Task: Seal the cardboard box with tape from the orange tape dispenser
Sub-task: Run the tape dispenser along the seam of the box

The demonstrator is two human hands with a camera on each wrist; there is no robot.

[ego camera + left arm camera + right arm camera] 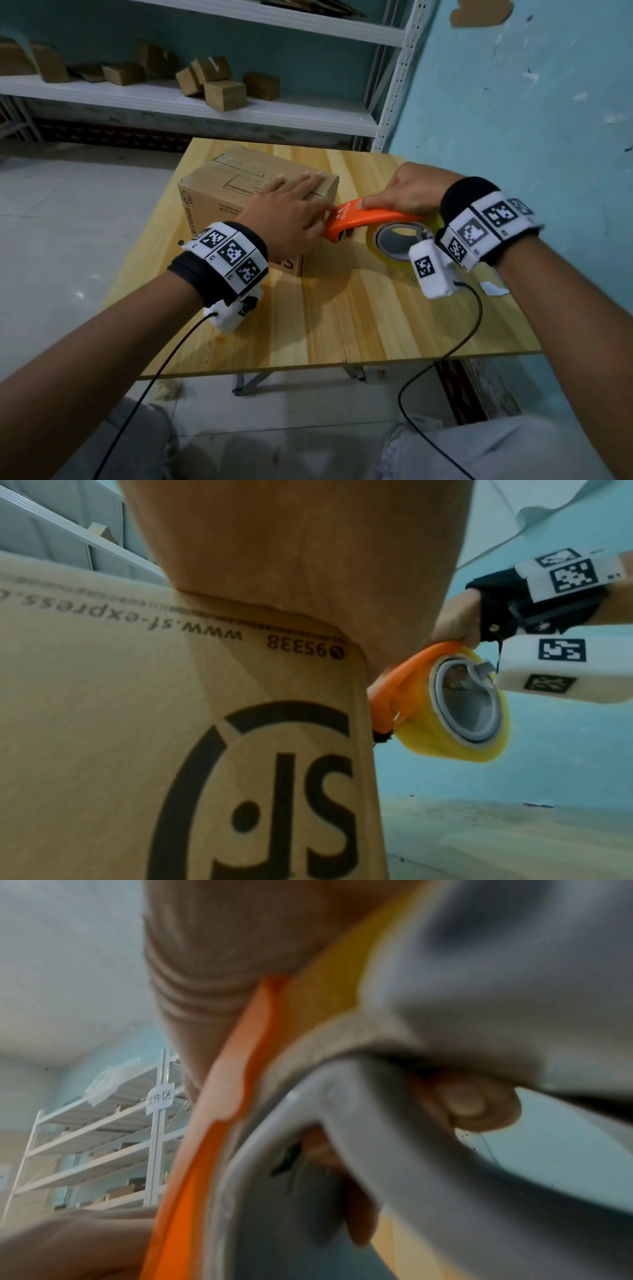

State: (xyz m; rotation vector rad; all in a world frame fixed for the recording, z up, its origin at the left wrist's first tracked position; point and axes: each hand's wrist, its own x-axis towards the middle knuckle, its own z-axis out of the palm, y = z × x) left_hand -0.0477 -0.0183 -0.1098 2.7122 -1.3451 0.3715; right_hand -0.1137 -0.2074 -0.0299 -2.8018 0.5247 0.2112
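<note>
A brown cardboard box [219, 192] with black print stands on the wooden table [359, 308]; its side with the round logo fills the left wrist view [171, 750]. My left hand [291, 209] lies flat on the box top with straight fingers, near its right edge. My right hand [407, 192] grips the orange tape dispenser [370, 219], thumb on top. The dispenser's front end touches the box's right side just below the top edge. Its yellowish tape roll [455, 710] hangs behind. In the right wrist view the orange dispenser [205, 1137] is blurred and my fingers curl through the roll's grey core.
White metal shelving [205, 102] with several small cardboard boxes stands behind the table. A light blue wall [531, 102] runs along the table's right side. A scrap of white paper [493, 287] lies near the table's right edge. Cables hang from both wrist cameras over the front edge.
</note>
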